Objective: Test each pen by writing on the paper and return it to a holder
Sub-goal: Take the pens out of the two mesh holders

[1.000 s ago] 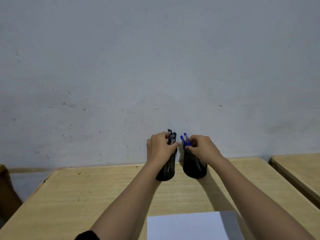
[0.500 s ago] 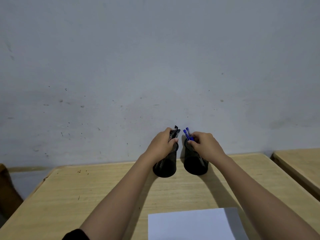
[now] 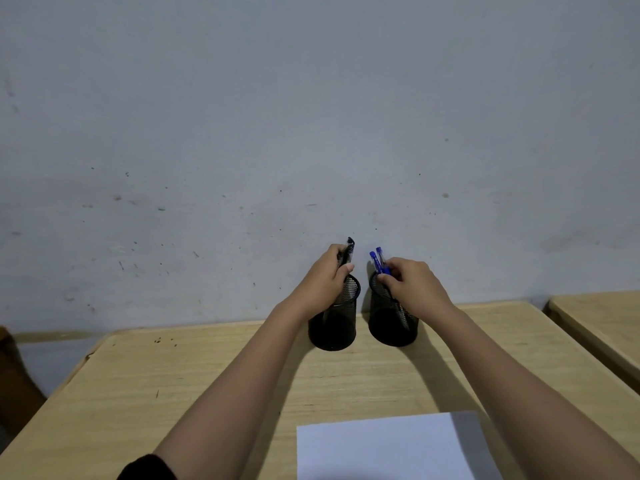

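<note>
Two black mesh pen holders stand side by side at the far edge of the wooden desk, the left holder [image 3: 337, 323] and the right holder [image 3: 389, 322]. My left hand [image 3: 325, 284] is closed around black pens [image 3: 347, 252] raised above the left holder's rim. Blue pens [image 3: 378, 259] stick up from the right holder, and my right hand [image 3: 412, 285] pinches them at the rim. A white sheet of paper [image 3: 388, 448] lies at the near edge of the desk.
The wooden desk [image 3: 173, 393] stands against a grey wall [image 3: 311, 133]. A second desk [image 3: 602, 323] is at the right, across a narrow gap. A dark object [image 3: 14, 379] sits past the left edge.
My left hand has risen, lifting the black pens higher above the left holder. My right hand stays on the blue pens. The camera has tilted slightly.
</note>
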Motion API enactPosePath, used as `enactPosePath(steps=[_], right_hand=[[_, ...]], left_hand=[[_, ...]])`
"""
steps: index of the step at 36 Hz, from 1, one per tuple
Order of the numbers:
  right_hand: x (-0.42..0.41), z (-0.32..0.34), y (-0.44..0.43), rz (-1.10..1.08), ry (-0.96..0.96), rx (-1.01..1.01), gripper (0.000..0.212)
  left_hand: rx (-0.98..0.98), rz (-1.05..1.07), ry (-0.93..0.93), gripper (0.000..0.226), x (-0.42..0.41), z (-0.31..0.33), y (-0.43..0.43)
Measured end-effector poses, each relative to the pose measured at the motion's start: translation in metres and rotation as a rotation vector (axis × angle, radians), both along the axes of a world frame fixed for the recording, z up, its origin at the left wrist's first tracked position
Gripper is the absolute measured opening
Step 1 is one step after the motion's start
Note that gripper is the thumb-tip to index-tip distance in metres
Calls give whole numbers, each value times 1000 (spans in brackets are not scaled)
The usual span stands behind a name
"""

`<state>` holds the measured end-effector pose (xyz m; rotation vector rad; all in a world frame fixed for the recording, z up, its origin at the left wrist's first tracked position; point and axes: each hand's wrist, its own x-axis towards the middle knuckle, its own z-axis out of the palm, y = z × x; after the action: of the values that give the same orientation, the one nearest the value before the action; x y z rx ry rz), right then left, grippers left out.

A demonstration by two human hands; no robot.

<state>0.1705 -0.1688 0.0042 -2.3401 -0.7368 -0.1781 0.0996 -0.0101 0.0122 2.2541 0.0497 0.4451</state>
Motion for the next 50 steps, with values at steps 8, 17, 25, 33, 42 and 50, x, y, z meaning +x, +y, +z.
enactPosePath(steps=[8, 17, 25, 33, 42, 50], right_hand=[[1, 2, 0, -13, 28, 86, 16], [-9, 25, -5, 2, -15, 277, 14], [-19, 36, -8, 2, -10, 324, 11], [-19, 28, -6, -19, 18, 341, 12], [-13, 21, -5, -50, 17, 373, 13], [-10, 12, -2, -64, 39, 414, 16]], left_hand=[[-129, -40, -95, 35, 0, 7, -1], [-170, -32, -215, 39, -1, 22, -9], [-150, -28, -161, 34, -2, 17, -7], [-159, -58, -93, 27, -4, 13, -13], [-101, -110, -63, 29, 4, 3, -18], [-54, -135, -47, 27, 7, 3, -17]])
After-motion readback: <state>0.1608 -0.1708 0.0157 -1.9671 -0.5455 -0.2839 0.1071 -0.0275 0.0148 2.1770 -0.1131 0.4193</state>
